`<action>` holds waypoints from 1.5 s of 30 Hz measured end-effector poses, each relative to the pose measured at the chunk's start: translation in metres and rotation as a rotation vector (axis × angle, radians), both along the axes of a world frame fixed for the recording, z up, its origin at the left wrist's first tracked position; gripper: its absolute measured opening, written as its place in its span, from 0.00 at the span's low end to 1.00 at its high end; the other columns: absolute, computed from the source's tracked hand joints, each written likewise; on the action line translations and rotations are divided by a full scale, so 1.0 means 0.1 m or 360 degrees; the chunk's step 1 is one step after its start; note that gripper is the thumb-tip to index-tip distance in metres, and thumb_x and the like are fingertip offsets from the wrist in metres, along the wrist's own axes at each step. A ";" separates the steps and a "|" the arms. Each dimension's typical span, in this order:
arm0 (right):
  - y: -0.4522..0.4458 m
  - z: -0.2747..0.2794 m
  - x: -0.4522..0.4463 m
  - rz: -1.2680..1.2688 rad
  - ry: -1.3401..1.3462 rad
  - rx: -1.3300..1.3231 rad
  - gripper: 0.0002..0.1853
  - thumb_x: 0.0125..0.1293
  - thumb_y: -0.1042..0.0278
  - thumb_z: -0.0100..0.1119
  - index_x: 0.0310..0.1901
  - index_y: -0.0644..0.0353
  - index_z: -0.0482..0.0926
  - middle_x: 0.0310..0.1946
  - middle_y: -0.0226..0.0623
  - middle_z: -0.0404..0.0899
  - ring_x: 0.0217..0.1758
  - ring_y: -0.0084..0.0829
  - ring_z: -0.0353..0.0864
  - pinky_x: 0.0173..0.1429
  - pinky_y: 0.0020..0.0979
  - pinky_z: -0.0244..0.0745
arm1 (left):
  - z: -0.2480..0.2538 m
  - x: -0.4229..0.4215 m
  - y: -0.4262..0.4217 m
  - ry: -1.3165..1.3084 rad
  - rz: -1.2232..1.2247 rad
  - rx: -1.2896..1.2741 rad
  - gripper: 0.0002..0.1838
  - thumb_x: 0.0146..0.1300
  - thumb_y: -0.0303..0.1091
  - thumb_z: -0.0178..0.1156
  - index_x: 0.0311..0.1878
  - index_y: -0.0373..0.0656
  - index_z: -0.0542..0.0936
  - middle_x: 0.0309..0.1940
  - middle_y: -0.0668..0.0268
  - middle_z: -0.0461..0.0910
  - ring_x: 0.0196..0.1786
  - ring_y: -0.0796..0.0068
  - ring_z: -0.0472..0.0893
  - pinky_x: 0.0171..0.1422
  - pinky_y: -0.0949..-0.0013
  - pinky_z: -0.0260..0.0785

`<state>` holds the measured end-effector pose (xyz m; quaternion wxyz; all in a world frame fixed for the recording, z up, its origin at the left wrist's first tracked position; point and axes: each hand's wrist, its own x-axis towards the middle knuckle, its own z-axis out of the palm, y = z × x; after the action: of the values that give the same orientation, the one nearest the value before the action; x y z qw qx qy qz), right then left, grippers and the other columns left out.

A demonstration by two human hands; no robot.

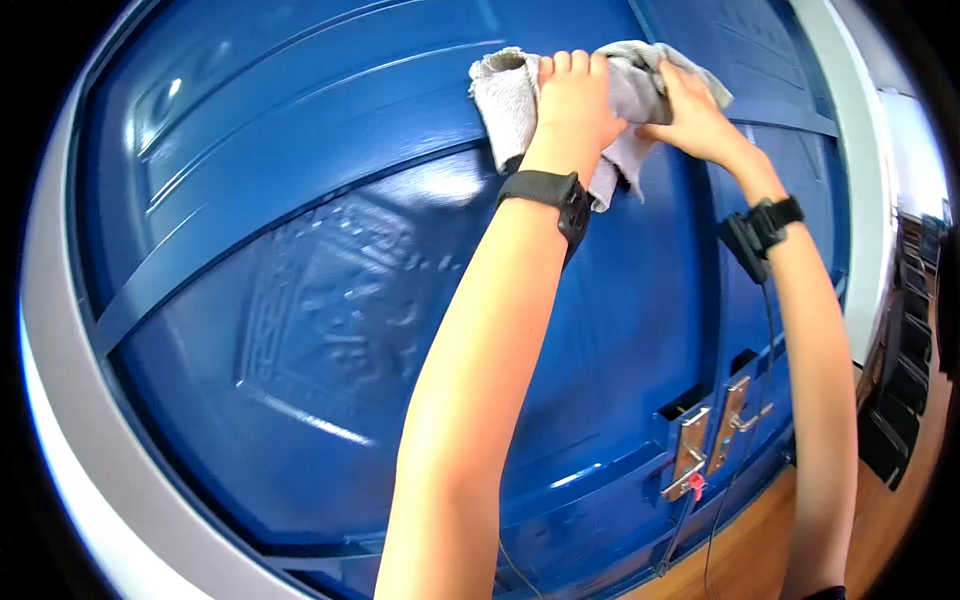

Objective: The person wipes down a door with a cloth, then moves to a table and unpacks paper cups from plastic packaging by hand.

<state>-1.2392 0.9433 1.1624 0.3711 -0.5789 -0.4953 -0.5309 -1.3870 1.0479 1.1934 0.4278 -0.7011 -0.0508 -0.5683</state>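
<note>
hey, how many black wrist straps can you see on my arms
2. One wrist strap is around your left wrist, behind the left hand; the other wrist strap is around your right wrist, behind the right hand.

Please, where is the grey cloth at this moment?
In the head view, the grey cloth is near the top, right of centre, under the left hand and right hand, in front of the blue door.
</note>
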 end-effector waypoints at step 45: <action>2.14 0.01 -5.86 0.1208 -0.0538 0.0683 0.26 0.49 0.73 0.61 0.54 0.60 0.72 0.44 0.38 0.75 0.54 0.35 0.71 0.67 0.35 0.58 | -0.52 -6.27 1.01 -0.0236 0.0749 -0.0516 0.38 0.58 0.41 0.59 0.68 0.35 0.56 0.66 0.48 0.59 0.68 0.51 0.60 0.72 0.59 0.49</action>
<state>-1.8254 1.1577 1.1629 0.5644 -0.1723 -0.6046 -0.5350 -2.0136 1.1490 1.1409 0.4254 -0.6857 -0.3333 -0.4876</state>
